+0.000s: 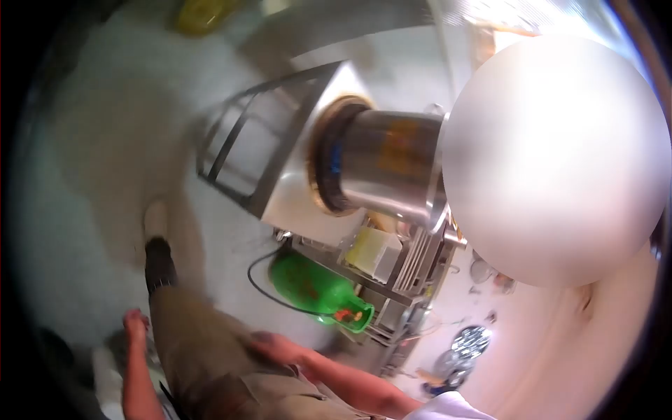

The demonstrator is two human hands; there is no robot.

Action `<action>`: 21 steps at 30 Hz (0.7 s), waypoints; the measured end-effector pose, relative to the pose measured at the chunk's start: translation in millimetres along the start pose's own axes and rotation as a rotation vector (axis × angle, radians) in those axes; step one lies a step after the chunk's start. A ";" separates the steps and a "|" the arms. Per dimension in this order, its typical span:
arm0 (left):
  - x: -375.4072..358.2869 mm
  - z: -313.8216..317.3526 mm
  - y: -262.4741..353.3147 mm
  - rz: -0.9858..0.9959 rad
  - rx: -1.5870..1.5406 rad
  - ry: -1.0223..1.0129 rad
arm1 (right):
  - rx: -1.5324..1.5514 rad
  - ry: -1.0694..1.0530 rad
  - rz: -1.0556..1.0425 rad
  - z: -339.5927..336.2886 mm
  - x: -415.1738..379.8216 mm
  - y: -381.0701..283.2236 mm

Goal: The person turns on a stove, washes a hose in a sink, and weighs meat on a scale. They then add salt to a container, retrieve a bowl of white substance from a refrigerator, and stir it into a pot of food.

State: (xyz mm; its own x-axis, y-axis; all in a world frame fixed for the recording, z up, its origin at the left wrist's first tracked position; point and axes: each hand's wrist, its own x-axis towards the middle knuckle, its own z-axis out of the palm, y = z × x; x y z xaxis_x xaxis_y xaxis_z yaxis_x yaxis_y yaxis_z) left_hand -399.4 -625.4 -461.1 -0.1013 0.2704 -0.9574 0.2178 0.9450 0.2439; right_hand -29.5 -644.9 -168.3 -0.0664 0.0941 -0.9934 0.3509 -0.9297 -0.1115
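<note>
My left hand (136,320) hangs beside my leg at the lower left. It is small and blurred, and I make out nothing held in it. Close against the brown trousers (203,343) is my right hand (271,347), its fingers smeared by motion. Nearest to this hand, a little apart from it, a green gas cylinder (308,281) stands on the floor with a black hose (253,269) running from it. Above the cylinder in the tilted view, a large steel pot (392,189) rests on a metal stand (297,199). Neither hand touches the pot.
A metal rack (413,269) holds a white and yellow box (374,253). Round shiny metal items (470,341) are by the pale wall (532,364). A yellow object (201,15) lies far off on the grey floor (91,161). A blurred white disc hides the right side.
</note>
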 end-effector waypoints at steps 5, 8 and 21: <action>24.7 31.9 3.9 0.267 -0.122 0.036 | 0.251 0.295 -0.132 25.2 -53.9 88.0; 27.6 46.8 26.3 0.399 0.055 -0.158 | 0.460 0.441 -0.168 66.4 -63.1 180.4; -213.8 319.7 -71.0 0.812 1.895 -0.285 | 1.369 0.386 -0.173 342.9 -37.4 555.0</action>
State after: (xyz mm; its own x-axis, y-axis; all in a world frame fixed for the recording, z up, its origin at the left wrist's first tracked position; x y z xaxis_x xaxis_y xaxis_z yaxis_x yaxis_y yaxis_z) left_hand -82.9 -809.1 -323.1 0.5872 0.2291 -0.7764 0.6472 -0.7089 0.2803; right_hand -152.4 -1286.5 -183.1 0.3168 0.1220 -0.9406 -0.8103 -0.4807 -0.3353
